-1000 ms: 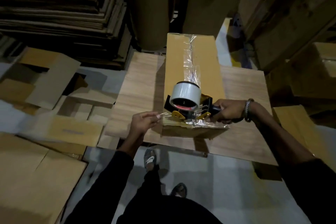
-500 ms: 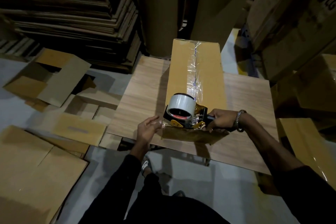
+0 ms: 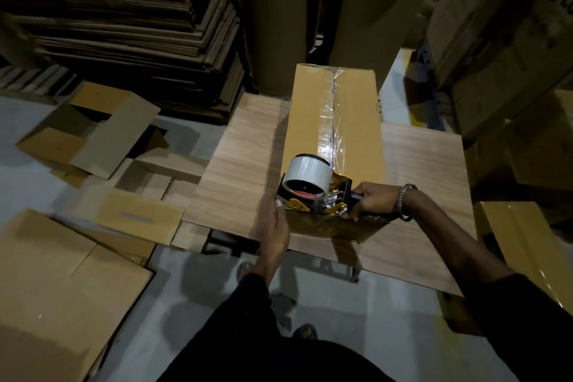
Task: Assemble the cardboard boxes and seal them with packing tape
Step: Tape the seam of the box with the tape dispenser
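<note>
Right hand (image 3: 373, 200): clamped on tape dispenser (image 3: 313, 187) handle, at box (image 3: 335, 130) near end on worktop (image 3: 235, 170). Left hand (image 3: 276, 226): fingers straight, against box's near-left corner. Seam axis runs away from person.

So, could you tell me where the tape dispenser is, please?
In the head view, the tape dispenser sits at the cardboard box's near end, gripped by the right hand.

Dispenser handle (image 3: 356, 195) inside right fist (image 3: 373, 200)
</note>
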{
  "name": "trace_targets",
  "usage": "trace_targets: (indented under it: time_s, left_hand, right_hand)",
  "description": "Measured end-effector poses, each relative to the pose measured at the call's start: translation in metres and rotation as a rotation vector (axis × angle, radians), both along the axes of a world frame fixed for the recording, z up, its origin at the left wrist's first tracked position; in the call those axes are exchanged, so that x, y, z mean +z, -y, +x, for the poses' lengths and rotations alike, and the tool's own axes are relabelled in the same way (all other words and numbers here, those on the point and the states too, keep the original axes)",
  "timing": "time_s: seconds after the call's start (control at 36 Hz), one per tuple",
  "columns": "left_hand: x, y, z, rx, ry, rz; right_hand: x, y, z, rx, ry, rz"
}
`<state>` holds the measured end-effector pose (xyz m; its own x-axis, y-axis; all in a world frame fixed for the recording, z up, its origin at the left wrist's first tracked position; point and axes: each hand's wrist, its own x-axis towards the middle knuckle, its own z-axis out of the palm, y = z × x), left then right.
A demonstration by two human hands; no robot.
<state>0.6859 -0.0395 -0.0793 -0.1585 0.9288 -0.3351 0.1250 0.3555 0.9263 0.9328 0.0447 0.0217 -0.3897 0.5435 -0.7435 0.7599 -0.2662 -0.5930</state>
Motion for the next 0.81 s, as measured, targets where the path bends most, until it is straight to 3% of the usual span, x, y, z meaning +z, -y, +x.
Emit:
trace_targets:
  time_s: [0.08,0.25,0.42,0.53,0.67,0.72,0.78,0.81]
  left_hand:
    - [0.001,-0.004,0.017,0.152,0.134,-0.082]
    - [0.004,-0.008,0.032,0.247,0.16,-0.088]
    - [-0.008,-0.005,0.03,0.246,-0.032,0.035]
    - [-0.026,-0.003,0.019,0.124,-0.305,0.22]
    - [-0.066,-0.007,0.009,0.032,-0.534,0.246]
    - [-0.063,-0.006,0.007,-0.009,-0.523,0.265]
    - [-0.047,-0.01,0.009,0.076,-0.399,0.211]
    - [-0.042,-0.012,0.009,0.102,-0.466,0.215]
  right_hand:
    - [-0.005,0.003,0.002,-0.013,-0.008,0.016]
    - [-0.014,0.008,0.002,-0.016,-0.017,0.038]
    - [-0.019,0.013,0.005,-0.018,-0.003,0.028]
    - [-0.007,0.011,0.004,0.027,0.033,0.081]
    - [0.001,0.01,0.002,0.09,0.066,0.139]
    - [0.002,0.014,0.004,0.089,0.062,0.138]
    - [0.002,0.019,0.009,0.076,0.055,0.139]
    - [0.002,0.022,0.013,0.069,0.057,0.139]
